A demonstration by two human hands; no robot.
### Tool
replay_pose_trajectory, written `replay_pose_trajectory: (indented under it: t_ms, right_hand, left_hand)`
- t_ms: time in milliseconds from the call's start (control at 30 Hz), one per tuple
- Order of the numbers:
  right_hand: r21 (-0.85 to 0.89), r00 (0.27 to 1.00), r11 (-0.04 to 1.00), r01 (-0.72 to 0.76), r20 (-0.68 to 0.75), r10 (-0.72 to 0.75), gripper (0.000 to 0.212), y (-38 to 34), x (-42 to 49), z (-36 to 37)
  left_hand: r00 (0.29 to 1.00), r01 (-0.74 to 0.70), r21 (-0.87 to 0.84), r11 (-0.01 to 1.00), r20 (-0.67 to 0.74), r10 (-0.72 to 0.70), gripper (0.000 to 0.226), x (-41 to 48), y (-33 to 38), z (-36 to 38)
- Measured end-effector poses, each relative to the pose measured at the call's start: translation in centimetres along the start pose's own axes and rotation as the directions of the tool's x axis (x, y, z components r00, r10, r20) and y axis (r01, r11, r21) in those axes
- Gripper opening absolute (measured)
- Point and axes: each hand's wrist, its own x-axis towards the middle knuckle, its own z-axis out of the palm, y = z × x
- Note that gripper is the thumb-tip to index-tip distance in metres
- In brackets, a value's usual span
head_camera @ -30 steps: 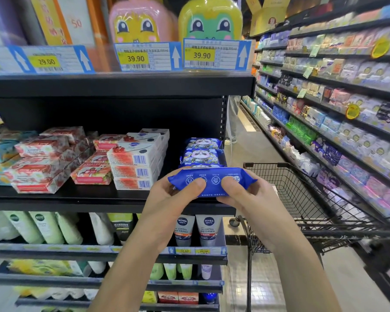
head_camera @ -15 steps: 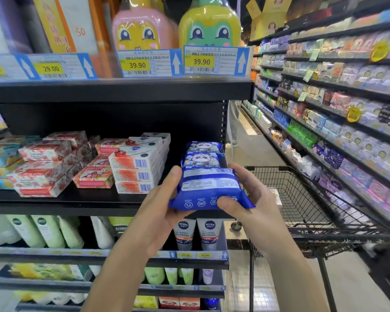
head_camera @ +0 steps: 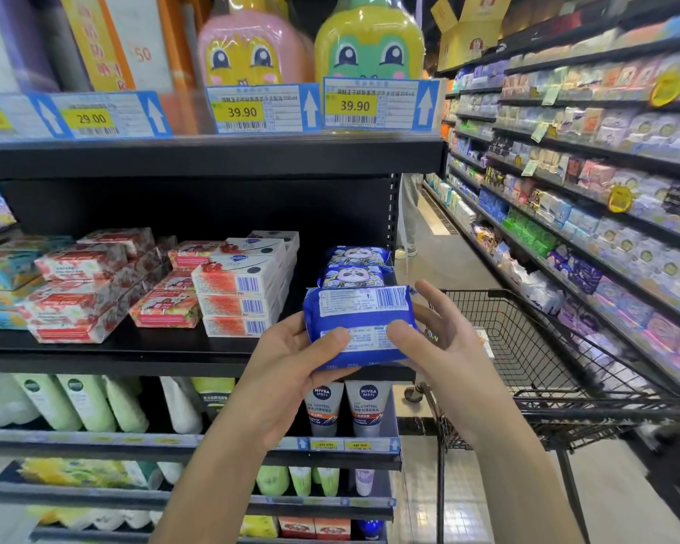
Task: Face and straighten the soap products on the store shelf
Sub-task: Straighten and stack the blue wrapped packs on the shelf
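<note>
The left hand [head_camera: 287, 371] and right hand [head_camera: 444, 359] pinch a blue soap pack [head_camera: 360, 312], thumbs on its label side. It hides the left fingers and partly covers 2 panda packs [head_camera: 354, 268] on the shelf [head_camera: 134, 351].

The blue pack [head_camera: 360, 327] conceals the fingers of the left hand [head_camera: 287, 371] behind it and the base of the panda-print stack [head_camera: 354, 267]; its label print is illegibly small, and the right-aisle goods [head_camera: 605, 170] are blurred beyond identification.

Left hand [head_camera: 287, 373] and right hand [head_camera: 450, 363] grip blue soap pack [head_camera: 360, 314].
</note>
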Motion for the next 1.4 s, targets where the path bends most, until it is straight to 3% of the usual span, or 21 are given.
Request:
replay_pose_trajectory:
  t_ms: [267,567,733,867,967,1100,1200,1300,1400]
  right_hand:
    - [-0.057,0.999,0.998,-0.036,0.026,0.037,0.054,-0.4,0.8,-0.5]
    - [0.007,0.999,1.000,-0.016,0.032,0.016,0.056,0.2,1.3,-1.1]
    - [-0.050,0.993,0.992,0.114,0.017,-0.113,0.059,0.4,1.5,-1.4]
    - [-0.054,0.978,0.977,0.206,0.023,-0.205,0.058,0.7,1.7,-1.3]
    - [-0.022,0.973,0.974,0.227,0.052,-0.225,0.063,1.1,1.8,-1.1]
    - [-0.060,0.975,0.976,0.210,0.093,-0.204,0.065,1.0,1.7,-1.0]
    - [-0.067,0.979,0.982,0.179,0.111,-0.171,0.080,1.0,1.5,-0.9]
    - [-0.070,0.995,0.992,0.101,0.019,-0.100,0.091,0.9,1.2,-0.5]
    - [-0.101,0.996,0.994,0.041,-0.069,-0.048,0.081,0.1,0.7,-0.1]
  left_hand:
    - [0.999,-0.044,0.024,0.999,0.000,0.044,0.055,0.2,-0.2,0.3]
    - [0.997,-0.076,0.097,0.992,0.003,0.076,0.054,0.1,-0.1,0.3]
    - [1.000,0.026,0.112,0.993,0.000,-0.026,0.059,-0.1,0.7,0.1]
    - [0.997,0.078,0.104,0.991,-0.019,-0.077,0.077,0.0,1.2,0.2]
    - [0.998,0.055,0.053,0.997,-0.032,-0.053,0.071,0.3,1.4,0.7]
    - [0.998,0.007,0.016,1.000,-0.066,-0.006,0.060,0.5,1.1,0.9]
    - [0.993,-0.037,0.040,0.998,-0.108,0.041,0.057,0.7,0.9,0.9]
    - [0.985,-0.066,0.073,0.995,-0.152,0.077,0.051,0.8,0.6,0.8]
    - [0.981,-0.073,0.077,0.994,-0.172,0.086,0.053,0.9,0.3,0.8]
